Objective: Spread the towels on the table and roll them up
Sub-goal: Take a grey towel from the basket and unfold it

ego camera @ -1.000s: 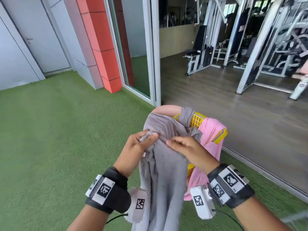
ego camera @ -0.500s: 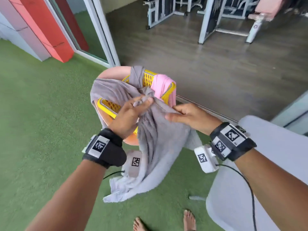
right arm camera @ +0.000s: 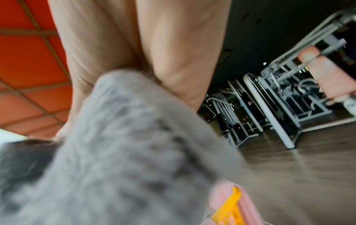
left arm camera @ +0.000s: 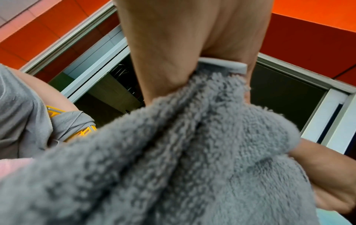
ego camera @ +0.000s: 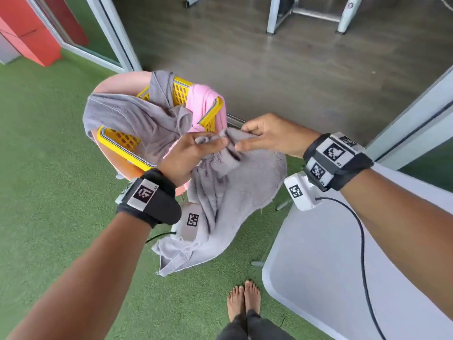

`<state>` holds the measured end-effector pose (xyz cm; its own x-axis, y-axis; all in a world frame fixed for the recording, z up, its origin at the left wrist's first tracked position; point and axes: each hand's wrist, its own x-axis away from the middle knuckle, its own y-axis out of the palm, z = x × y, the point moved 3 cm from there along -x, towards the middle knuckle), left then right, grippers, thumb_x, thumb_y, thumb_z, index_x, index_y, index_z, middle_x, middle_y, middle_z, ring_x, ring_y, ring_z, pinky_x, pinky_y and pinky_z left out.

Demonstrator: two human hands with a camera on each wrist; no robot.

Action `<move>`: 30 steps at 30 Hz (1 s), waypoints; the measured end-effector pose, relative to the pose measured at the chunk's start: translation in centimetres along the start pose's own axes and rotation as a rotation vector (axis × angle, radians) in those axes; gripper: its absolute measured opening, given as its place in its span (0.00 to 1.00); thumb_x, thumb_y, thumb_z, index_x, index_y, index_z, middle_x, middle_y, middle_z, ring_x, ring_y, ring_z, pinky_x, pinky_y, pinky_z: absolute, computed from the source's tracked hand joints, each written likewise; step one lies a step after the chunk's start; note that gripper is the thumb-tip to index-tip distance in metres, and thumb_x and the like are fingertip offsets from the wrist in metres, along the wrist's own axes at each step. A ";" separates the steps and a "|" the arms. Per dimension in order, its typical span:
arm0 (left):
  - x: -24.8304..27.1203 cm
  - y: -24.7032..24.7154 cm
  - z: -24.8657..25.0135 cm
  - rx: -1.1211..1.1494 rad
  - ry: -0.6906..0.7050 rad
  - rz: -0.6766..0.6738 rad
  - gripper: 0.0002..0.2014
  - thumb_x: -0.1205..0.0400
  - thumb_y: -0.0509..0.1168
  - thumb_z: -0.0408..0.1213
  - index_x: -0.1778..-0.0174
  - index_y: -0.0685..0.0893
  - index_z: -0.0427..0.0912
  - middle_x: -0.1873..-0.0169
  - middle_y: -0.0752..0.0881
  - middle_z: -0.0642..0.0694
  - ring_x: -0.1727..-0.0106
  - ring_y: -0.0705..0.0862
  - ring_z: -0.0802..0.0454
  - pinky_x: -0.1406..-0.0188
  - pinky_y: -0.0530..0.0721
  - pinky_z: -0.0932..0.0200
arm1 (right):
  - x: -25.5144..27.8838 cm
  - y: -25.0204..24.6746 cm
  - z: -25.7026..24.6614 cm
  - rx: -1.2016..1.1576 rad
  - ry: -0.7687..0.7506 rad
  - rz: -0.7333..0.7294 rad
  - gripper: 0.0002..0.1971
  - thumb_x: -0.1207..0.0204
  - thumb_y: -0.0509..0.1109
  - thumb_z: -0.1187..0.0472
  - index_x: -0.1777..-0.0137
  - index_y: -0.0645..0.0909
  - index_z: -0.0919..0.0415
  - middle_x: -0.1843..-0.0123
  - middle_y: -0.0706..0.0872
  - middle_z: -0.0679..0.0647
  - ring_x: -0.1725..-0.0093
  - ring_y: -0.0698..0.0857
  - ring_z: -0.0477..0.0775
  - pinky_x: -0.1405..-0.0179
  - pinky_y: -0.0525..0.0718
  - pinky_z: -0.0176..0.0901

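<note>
A grey towel (ego camera: 228,192) hangs in the air between both hands, its lower end dangling over the grass. My left hand (ego camera: 196,153) pinches its top edge, and my right hand (ego camera: 264,136) pinches the same edge just to the right. The fluffy grey towel (left arm camera: 173,159) fills the left wrist view, gripped by the fingers (left arm camera: 163,53). Blurred, the grey towel (right arm camera: 119,152) hangs from the fingers (right arm camera: 134,45) in the right wrist view. Behind, a yellow basket (ego camera: 181,94) holds another grey towel (ego camera: 127,114) and a pink towel (ego camera: 206,101). The white table (ego camera: 331,266) stands at the right.
The basket sits on a pink stool (ego camera: 117,82) on green turf (ego camera: 49,192). Bare feet (ego camera: 242,300) stand by the table's corner. A sliding-door track and a wooden gym floor (ego camera: 294,57) with machines lie beyond. A black cable (ego camera: 362,241) runs along my right forearm.
The view has tilted down and the table has come into sight at the right. Both hands have carried the grey towel out of the basket, rightward, and moved slightly apart along its edge.
</note>
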<state>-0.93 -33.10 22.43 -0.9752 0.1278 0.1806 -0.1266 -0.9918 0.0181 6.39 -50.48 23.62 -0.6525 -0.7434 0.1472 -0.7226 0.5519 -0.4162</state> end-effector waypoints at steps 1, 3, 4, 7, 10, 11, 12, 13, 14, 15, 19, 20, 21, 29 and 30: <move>-0.2 -0.5 0.2 0.024 0.004 0.035 0.18 0.23 0.72 0.36 0.58 0.76 0.21 0.58 0.76 0.34 0.54 0.73 0.41 0.51 0.70 0.46 | 0.1 -0.3 0.7 0.118 0.074 -0.034 0.20 0.28 0.79 0.51 0.64 0.80 0.70 0.70 0.78 0.49 0.68 0.74 0.45 0.67 0.70 0.38; -1.1 -1.9 0.4 0.062 0.019 0.131 0.13 0.23 0.71 0.34 0.53 0.79 0.25 0.55 0.77 0.32 0.51 0.77 0.41 0.48 0.75 0.47 | 0.0 -1.1 2.1 0.321 0.226 -0.065 0.22 0.25 0.75 0.49 0.74 0.71 0.57 0.82 0.70 0.40 0.79 0.67 0.42 0.78 0.64 0.35; -1.6 -2.6 0.2 0.083 0.025 0.174 0.13 0.24 0.71 0.33 0.51 0.80 0.27 0.54 0.77 0.32 0.50 0.78 0.41 0.45 0.77 0.47 | -0.4 -1.7 2.6 0.360 0.273 -0.051 0.23 0.22 0.72 0.49 0.74 0.69 0.55 0.83 0.70 0.42 0.80 0.67 0.44 0.80 0.64 0.36; -3.8 -4.8 -0.3 0.087 0.070 0.276 0.16 0.27 0.75 0.36 0.53 0.80 0.28 0.54 0.78 0.32 0.49 0.80 0.39 0.38 0.77 0.44 | -2.4 -4.3 3.8 0.365 0.398 -0.038 0.12 0.15 0.64 0.53 0.58 0.79 0.57 0.73 0.81 0.52 0.80 0.71 0.48 0.78 0.69 0.39; -6.3 -5.2 0.2 0.033 0.108 0.333 0.20 0.29 0.77 0.40 0.59 0.79 0.25 0.58 0.77 0.34 0.53 0.79 0.39 0.41 0.77 0.47 | -5.1 -7.6 3.3 0.282 0.414 0.111 0.14 0.14 0.61 0.58 0.34 0.77 0.63 0.68 0.84 0.58 0.80 0.77 0.48 0.80 0.73 0.38; -7.2 -4.8 0.7 0.025 0.129 0.329 0.18 0.29 0.76 0.40 0.62 0.79 0.28 0.60 0.76 0.35 0.56 0.76 0.42 0.47 0.77 0.50 | -5.9 -8.7 2.9 0.140 0.398 0.203 0.15 0.14 0.60 0.60 0.29 0.73 0.63 0.64 0.85 0.61 0.77 0.80 0.50 0.78 0.76 0.39; -8.1 -4.3 1.4 0.005 0.145 0.326 0.16 0.28 0.76 0.41 0.66 0.78 0.33 0.61 0.74 0.37 0.57 0.74 0.43 0.51 0.75 0.50 | -6.5 -9.7 2.4 -0.016 0.379 0.298 0.16 0.14 0.60 0.62 0.27 0.70 0.62 0.59 0.86 0.65 0.71 0.84 0.55 0.74 0.81 0.41; -9.1 -3.7 2.2 -0.011 0.161 0.326 0.15 0.27 0.76 0.43 0.68 0.78 0.38 0.63 0.74 0.37 0.58 0.73 0.44 0.54 0.74 0.50 | -7.2 -10.8 2.0 -0.164 0.347 0.387 0.17 0.14 0.59 0.65 0.26 0.69 0.63 0.54 0.86 0.69 0.65 0.87 0.59 0.68 0.87 0.44; -10.1 -3.2 2.7 -0.035 0.164 0.348 0.15 0.27 0.74 0.46 0.69 0.78 0.42 0.65 0.74 0.38 0.60 0.73 0.45 0.56 0.74 0.51 | -7.8 -12.1 2.0 -0.282 0.306 0.479 0.15 0.14 0.59 0.67 0.29 0.70 0.63 0.50 0.85 0.71 0.59 0.89 0.63 0.62 0.90 0.47; -11.1 -3.1 3.1 -0.080 0.163 0.389 0.16 0.26 0.72 0.49 0.71 0.77 0.44 0.69 0.75 0.41 0.63 0.74 0.48 0.59 0.74 0.54 | -8.2 -13.7 2.4 -0.365 0.276 0.571 0.12 0.15 0.58 0.69 0.33 0.73 0.64 0.49 0.85 0.72 0.54 0.90 0.65 0.56 0.91 0.50; -11.5 -4.3 2.7 -0.544 0.103 0.653 0.27 0.22 0.58 0.61 0.78 0.71 0.42 0.73 0.77 0.29 0.67 0.77 0.32 0.64 0.76 0.47 | -6.5 -20.9 6.2 -0.441 0.287 0.731 0.11 0.15 0.56 0.70 0.56 0.76 0.59 0.55 0.84 0.62 0.51 0.90 0.63 0.55 0.89 0.41; -10.4 -4.5 1.8 -0.686 0.087 0.697 0.27 0.20 0.57 0.59 0.76 0.74 0.40 0.66 0.79 0.24 0.60 0.79 0.26 0.60 0.77 0.42 | -5.0 -22.8 7.5 -0.432 0.305 0.756 0.12 0.15 0.57 0.69 0.59 0.75 0.57 0.58 0.85 0.58 0.56 0.90 0.59 0.55 0.88 0.40; -9.0 -4.5 0.5 -0.806 0.064 0.725 0.26 0.17 0.57 0.55 0.71 0.78 0.37 0.61 0.80 0.21 0.55 0.80 0.24 0.56 0.77 0.40 | -3.6 -24.7 9.4 -0.441 0.329 0.785 0.13 0.15 0.57 0.69 0.60 0.75 0.58 0.63 0.87 0.55 0.62 0.90 0.53 0.55 0.88 0.40; 1.7 10.6 -17.6 -0.952 -0.317 0.402 0.17 0.14 0.57 0.47 0.58 0.83 0.38 0.67 0.85 0.39 0.63 0.86 0.40 0.65 0.78 0.54 | 10.7 -26.0 22.8 0.583 0.608 0.515 0.14 0.22 0.62 0.70 0.41 0.85 0.67 0.40 0.86 0.65 0.38 0.83 0.67 0.37 0.80 0.51; 2.6 15.4 -20.4 -0.932 -0.366 0.296 0.17 0.14 0.57 0.47 0.56 0.84 0.39 0.68 0.83 0.45 0.64 0.85 0.44 0.65 0.78 0.56 | 14.1 -24.6 25.4 0.687 0.605 0.393 0.15 0.22 0.61 0.72 0.42 0.86 0.68 0.40 0.86 0.67 0.38 0.83 0.69 0.36 0.79 0.53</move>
<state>-9.13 -47.96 3.13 -0.8951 -0.2838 0.3440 -0.1332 -0.5660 -0.8135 20.76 -84.11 13.15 -0.9617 -0.1316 0.2406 -0.2662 0.2370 -0.9343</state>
